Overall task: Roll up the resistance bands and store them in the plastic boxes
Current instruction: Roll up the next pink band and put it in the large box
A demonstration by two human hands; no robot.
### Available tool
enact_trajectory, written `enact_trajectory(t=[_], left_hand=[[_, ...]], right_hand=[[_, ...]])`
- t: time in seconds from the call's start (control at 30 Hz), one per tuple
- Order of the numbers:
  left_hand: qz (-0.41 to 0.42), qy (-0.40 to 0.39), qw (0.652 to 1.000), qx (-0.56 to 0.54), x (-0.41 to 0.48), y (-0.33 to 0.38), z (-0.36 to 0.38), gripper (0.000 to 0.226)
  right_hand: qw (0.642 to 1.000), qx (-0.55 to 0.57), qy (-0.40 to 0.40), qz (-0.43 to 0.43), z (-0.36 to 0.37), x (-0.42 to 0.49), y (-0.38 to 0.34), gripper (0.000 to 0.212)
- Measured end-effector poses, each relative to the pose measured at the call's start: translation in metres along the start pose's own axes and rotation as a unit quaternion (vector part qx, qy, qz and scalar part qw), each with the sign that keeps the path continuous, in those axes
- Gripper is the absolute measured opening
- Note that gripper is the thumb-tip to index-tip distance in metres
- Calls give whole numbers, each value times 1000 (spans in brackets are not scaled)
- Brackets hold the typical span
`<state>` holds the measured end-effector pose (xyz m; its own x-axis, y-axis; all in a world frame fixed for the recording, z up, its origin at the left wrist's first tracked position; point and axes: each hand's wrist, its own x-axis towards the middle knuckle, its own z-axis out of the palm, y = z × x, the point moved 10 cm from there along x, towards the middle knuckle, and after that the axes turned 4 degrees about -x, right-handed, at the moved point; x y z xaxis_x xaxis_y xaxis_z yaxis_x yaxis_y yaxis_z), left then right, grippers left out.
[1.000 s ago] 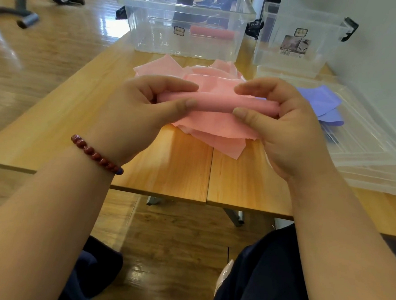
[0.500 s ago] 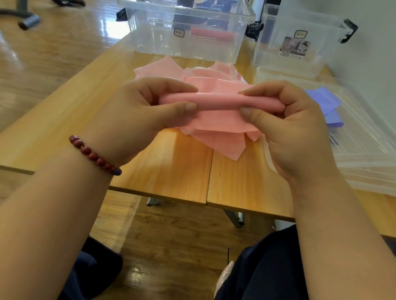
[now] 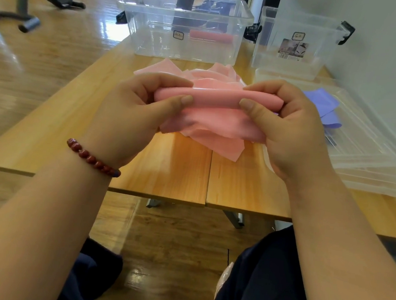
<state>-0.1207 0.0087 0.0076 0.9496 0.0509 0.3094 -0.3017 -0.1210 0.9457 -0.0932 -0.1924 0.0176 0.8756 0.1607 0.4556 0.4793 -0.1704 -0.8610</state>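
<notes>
Beads of a dark red bracelet (image 3: 93,159) ring the left wrist. Ahead of it, the left hand (image 3: 129,112) has its grip closed on the left end of a rolled pink resistance band (image 3: 217,98), thumb on the near side and fingers curled over the top. The roll lies level between both grips, held over the desk (image 3: 167,166), and its loose unrolled tail hangs below the thumbs. Under and beyond the grips, a pile of pink bands (image 3: 167,69) lies on the desk. Farther beyond the left grip stands a large clear plastic box (image 3: 153,36) with one rolled pink band (image 3: 210,36) inside. The right hand (image 3: 292,133) has its grip closed on the roll's right end in the same way. Beyond the right grip stands a smaller clear box (image 3: 317,41). Just right of that grip, a purple band (image 3: 322,102) lies on stacked clear lids (image 3: 368,152).
</notes>
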Motion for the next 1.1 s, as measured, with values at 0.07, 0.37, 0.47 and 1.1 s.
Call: enact_trajectory(t=[0.07,0.37,0.47,1.1], left_hand=[[-5,-1,1000,-5,0,-1,0,19],[-48,-15,999,-5,-1,-14,1,21],[-44,-2,999,-10,0,-14,0,18],[-84,-27,996,-26,-2,-20,4,22]], right_hand=[[1000,-2,1,3,0,0,1,17],[999,14,-22,18,3,0,8,27],[999,30,-30,32,5,0,12,23],[998,33,-26,54,2,0,18,26]])
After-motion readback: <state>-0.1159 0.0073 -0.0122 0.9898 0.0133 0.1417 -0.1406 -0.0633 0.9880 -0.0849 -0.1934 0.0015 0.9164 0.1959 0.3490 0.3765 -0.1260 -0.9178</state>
